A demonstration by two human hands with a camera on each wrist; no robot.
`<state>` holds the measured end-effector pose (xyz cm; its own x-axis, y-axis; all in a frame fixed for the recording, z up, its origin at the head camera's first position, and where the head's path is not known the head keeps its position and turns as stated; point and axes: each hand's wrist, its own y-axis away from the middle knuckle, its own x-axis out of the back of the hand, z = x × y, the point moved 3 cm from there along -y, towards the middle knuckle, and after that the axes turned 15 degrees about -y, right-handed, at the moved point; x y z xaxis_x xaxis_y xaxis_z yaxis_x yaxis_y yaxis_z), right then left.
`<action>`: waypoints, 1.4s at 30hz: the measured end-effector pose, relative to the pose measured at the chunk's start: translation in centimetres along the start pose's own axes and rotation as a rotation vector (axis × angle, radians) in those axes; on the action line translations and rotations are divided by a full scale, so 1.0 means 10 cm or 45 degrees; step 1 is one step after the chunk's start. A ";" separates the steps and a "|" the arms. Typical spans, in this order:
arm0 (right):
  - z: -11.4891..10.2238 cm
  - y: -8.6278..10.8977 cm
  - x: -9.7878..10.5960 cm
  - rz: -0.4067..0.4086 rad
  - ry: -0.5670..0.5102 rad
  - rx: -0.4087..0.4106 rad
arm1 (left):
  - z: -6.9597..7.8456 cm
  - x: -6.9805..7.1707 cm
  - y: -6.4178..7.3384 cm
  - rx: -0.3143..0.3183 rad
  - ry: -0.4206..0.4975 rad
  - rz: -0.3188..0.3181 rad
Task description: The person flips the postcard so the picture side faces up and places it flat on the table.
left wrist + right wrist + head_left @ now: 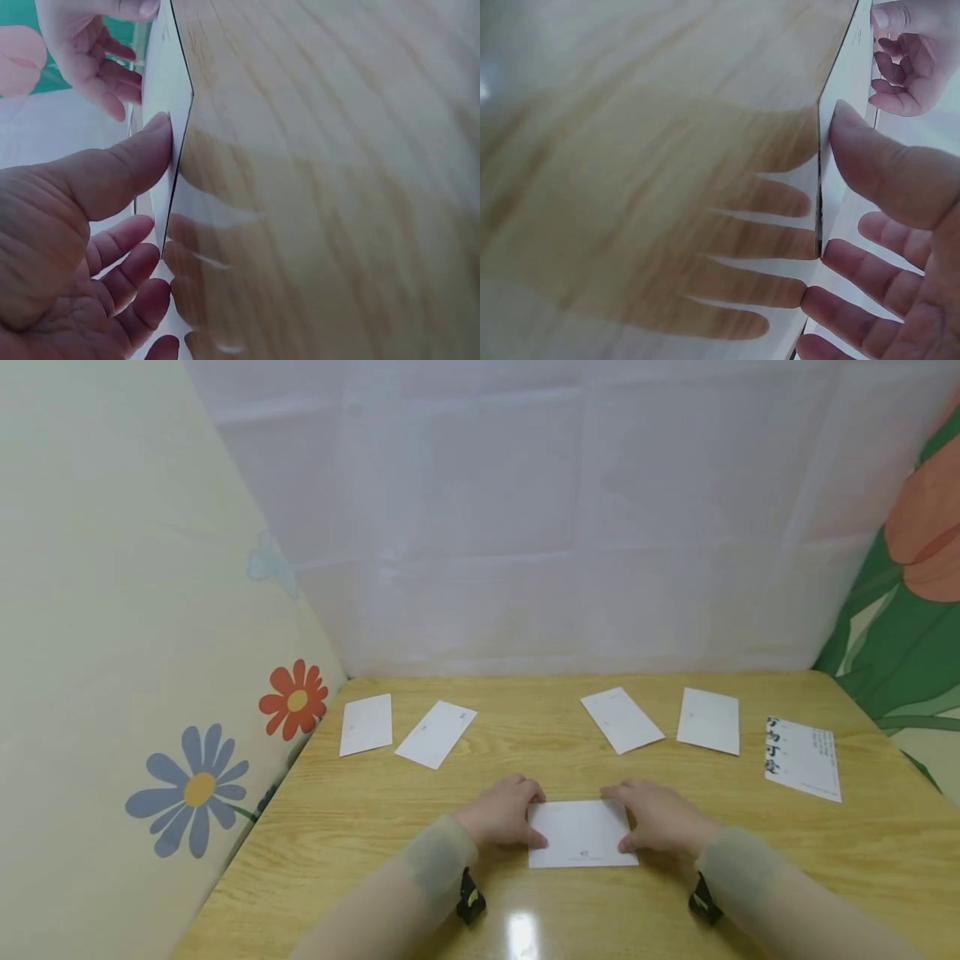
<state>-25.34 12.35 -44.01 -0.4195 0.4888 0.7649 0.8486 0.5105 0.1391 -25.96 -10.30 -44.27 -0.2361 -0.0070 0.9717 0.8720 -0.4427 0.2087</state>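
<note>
A blank-looking white card (583, 833), with small faint print near its front edge, lies flat on the wooden table before me. My left hand (504, 812) holds its left end, thumb on the upper face and fingertips by the far corner. At the right end my right hand (662, 815) grips it the same way. In the left wrist view the thumb (135, 161) presses on the card (166, 82) while the other fingers bend at its edge. The right wrist view has the thumb (870, 161) on the card's face and fingertips right at its corner.
Two white cards, one upright (367, 725) and one slanted (437, 734), lie at the back left. Another slanted card (622, 720) and an upright one (708, 721) lie at the back right. Farther right is a card with black characters (804, 758). A white sheet (570, 527) hangs behind.
</note>
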 end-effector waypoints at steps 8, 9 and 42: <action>0.03 -0.05 0.01 0.027 -0.026 0.014 | 0.00 0.00 -0.04 0.073 0.055 -0.028; 0.05 -0.05 0.01 0.031 -0.030 0.014 | 0.00 0.00 -0.04 0.077 0.061 -0.029; 0.14 -0.19 0.02 0.039 -0.297 -0.120 | -0.04 -0.01 -0.05 0.084 0.284 -0.005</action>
<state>-27.50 12.53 -44.98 -0.4470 0.6587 0.6052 0.8838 0.4299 0.1847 -26.59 -10.40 -44.49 -0.3217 -0.2067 0.9240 0.8955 -0.3833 0.2260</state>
